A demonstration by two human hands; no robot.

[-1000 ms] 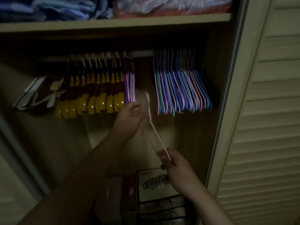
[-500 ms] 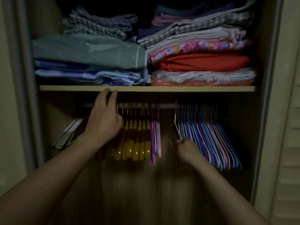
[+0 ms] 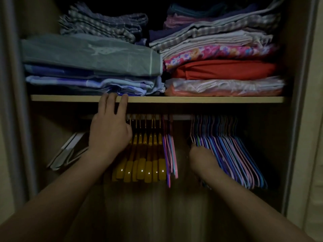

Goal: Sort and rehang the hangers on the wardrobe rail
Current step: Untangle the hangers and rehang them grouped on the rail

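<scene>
Dim wardrobe; we take the rail (image 3: 181, 117) as landmark. Below it left, yellow hangers (image 3: 145, 165); below right, thin coloured hangers (image 3: 232, 154). Our left hand (image 3: 109, 131), fingers spread, touches the shelf edge (image 3: 192, 99) above. Our right hand (image 3: 201, 155) pinches the leftmost thin hanger.

Person, two limbs visible, entering from the lower corners of the head view. Left hand (image 3: 110, 131): bare, no ring, no glove, no watch or band at the wrist; nails short as far as the dim light shows. Right hand (image 3: 201, 157): bare, likewise unadorned, its fingers mostly in shadow. Both forearms uncovered along their whole visible length; no sleeve edge or cuff shows. No markings discernible.
</scene>
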